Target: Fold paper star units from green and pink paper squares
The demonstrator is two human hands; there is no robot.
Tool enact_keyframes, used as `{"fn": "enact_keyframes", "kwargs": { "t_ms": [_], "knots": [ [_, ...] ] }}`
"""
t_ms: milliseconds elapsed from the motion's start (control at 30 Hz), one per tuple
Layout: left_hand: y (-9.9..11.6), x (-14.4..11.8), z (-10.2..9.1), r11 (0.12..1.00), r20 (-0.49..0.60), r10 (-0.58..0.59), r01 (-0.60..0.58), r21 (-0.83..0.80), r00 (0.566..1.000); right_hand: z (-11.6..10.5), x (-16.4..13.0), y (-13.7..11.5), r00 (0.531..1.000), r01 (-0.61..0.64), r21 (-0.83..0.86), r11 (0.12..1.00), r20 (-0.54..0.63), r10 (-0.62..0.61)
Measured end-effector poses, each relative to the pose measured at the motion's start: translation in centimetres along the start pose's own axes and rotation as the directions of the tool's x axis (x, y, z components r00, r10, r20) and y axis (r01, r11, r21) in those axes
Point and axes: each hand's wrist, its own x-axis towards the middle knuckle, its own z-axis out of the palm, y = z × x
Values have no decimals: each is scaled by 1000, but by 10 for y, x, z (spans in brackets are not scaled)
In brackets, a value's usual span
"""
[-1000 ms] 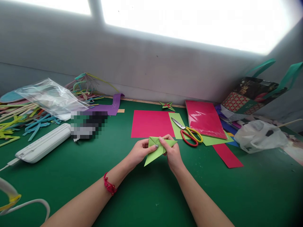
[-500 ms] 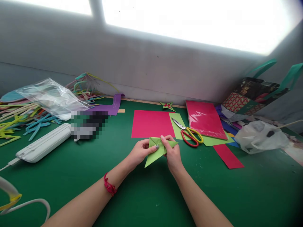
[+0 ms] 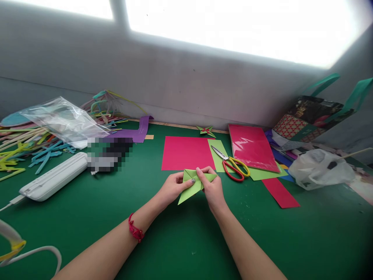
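**Both hands on a folded green paper**

I hold a folded light-green paper (image 3: 194,186) between my two hands, just above the green desk (image 3: 163,233), near its middle. My left hand (image 3: 174,187) comes in from the near left, forearm stretched diagonally across the desk, a red string bracelet (image 3: 135,229) at the wrist. Its grip is closed on the paper's left part, thumb on top with the nail facing up, the other fingers tucked beneath. My right hand (image 3: 212,187) reaches in from the near right, wrist bent slightly inward; its grip pinches the paper's upper right part, forefinger curled over the top fold, thumb pressed against it. One pointed corner of the paper sticks out toward the near left below my left thumb, another points right past my right knuckles.

Just beyond my hands lies a pink paper sheet (image 3: 186,152), flat on the desk. To its right, scissors with red and yellow handles (image 3: 233,165) rest on a light-green sheet (image 3: 217,155). Farther right is a glossy pink packet of paper (image 3: 252,147). A small folded paper star (image 3: 206,130) sits by the far wall. On the left lie a white case (image 3: 52,179) and a clear plastic bag (image 3: 62,120) over coloured strips.
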Motion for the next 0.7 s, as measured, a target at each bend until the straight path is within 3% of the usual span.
{"fn": "enact_keyframes", "kwargs": {
  "t_ms": [300,400,533,700],
  "knots": [
    [0,0,1,998,-58,42,-40,46,997,1,0,2,1000,7,-19,1000,5,-7],
    [0,1,-1,996,-124,84,-81,31,989,2,1,8,994,-52,34,998,96,49],
    [1,2,-4,995,-213,100,-94,39,972,1,1,17,979,-39,13,999,203,36],
    [1,3,-4,993,-230,110,-96,69,967,0,0,20,990,28,-85,996,140,-16]
  ]
}}
